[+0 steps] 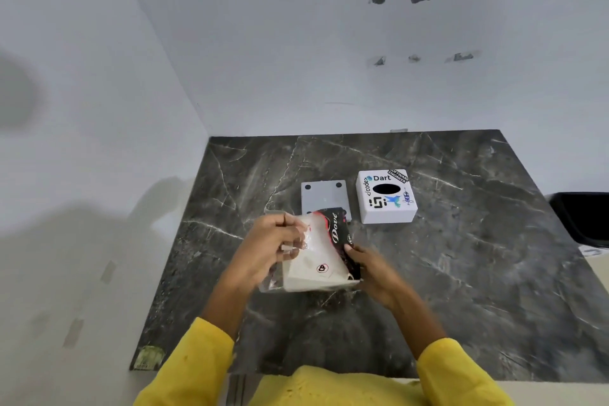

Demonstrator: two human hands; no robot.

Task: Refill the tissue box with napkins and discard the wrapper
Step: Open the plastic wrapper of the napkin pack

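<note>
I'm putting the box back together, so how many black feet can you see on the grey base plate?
2, at the far corners of the base plate: far left and far right. The napkin pack hides the near corners, so more may exist.

The dark grey marble-patterned tabletop [461, 257] is streaked with thin white veins. On it, the square white tissue box [386, 196] has a black oval opening and stickers in black, blue and teal lettering and figures. Just left of that box lies a flat pale grey square lid [324, 196] with black dots at its corners. Nearer than the lid, the clear plastic napkin wrapper [336, 234] shows a black band with white script, red edging and a small black-and-white round mark over cream-white napkins [313, 270]. The sleeves [197, 356] are bright yellow. Right of the tabletop sits a black bin [583, 217]. The wall [296, 43] is pale grey-white with dark blotches.
</note>
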